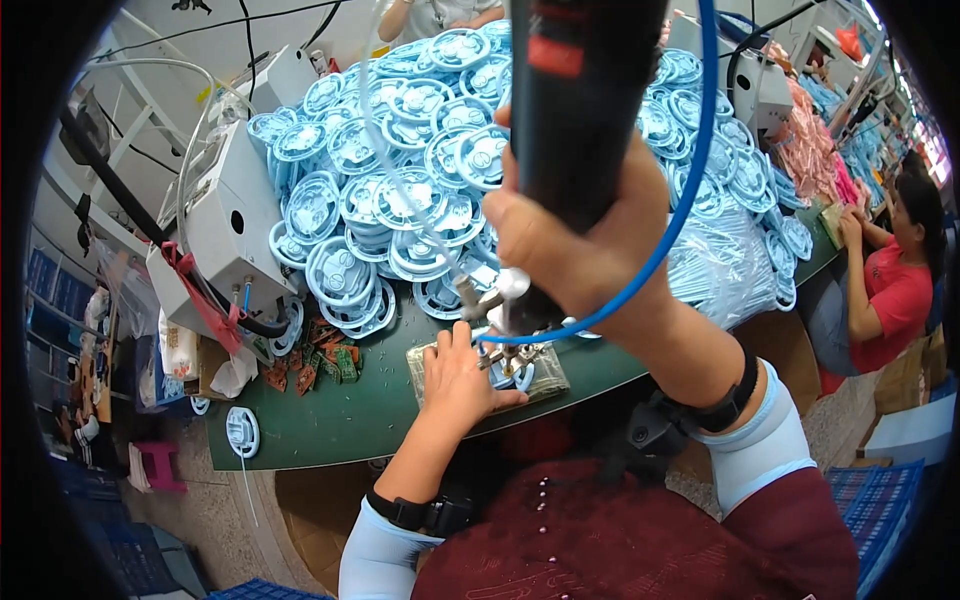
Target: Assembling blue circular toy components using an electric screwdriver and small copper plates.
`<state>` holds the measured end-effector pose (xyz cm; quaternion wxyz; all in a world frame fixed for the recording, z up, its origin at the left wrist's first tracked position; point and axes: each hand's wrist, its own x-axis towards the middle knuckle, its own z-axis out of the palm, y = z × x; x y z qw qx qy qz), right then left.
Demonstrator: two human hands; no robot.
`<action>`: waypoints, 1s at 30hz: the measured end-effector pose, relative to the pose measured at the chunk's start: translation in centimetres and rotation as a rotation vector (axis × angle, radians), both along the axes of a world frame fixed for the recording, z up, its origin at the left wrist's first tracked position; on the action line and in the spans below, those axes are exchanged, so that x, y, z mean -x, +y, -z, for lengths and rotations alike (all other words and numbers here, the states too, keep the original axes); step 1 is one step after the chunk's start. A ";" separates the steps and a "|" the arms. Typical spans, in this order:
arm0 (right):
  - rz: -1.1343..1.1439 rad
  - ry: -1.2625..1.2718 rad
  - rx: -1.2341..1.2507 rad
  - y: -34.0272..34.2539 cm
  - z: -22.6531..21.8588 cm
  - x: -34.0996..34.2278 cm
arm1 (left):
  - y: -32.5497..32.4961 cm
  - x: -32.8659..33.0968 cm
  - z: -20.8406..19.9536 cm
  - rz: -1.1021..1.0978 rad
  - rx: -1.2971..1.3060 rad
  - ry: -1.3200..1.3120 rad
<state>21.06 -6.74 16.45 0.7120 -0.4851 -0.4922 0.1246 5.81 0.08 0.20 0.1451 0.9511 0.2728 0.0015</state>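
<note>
My right hand point(600, 235) is wrapped round a large black power screwdriver point(570, 120) with a red patch, held nearly upright. A blue hose point(690, 200) curves around it. Its metal tip points down at a light-blue plastic part point(516, 378) on a worn pad point(548, 380). My left hand point(455, 378) rests against that part, fingers on its left side and thumb along its near side. The tip and my hand hide much of the part, and I cannot tell whether the tip touches it.
A big heap of light-blue round plastic parts point(400, 190) covers the green table point(330, 425). Grey metal boxes point(225, 240) stand left. Small circuit boards point(325, 360) lie nearby, and a clear bag point(720, 265) of parts sits right. Another person point(890, 290) works at the far right.
</note>
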 end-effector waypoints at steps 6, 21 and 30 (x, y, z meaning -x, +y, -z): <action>0.036 -0.138 -0.071 0.7 2.7 0.9 | -0.1 -0.9 -2.2 -0.046 0.158 0.185; -0.024 -0.170 -0.128 0.0 4.4 2.2 | 0.1 0.8 2.2 0.002 0.037 -0.210; 0.052 -0.047 -0.032 -1.8 -0.8 -1.4 | -1.5 0.1 1.1 0.093 -0.136 -0.158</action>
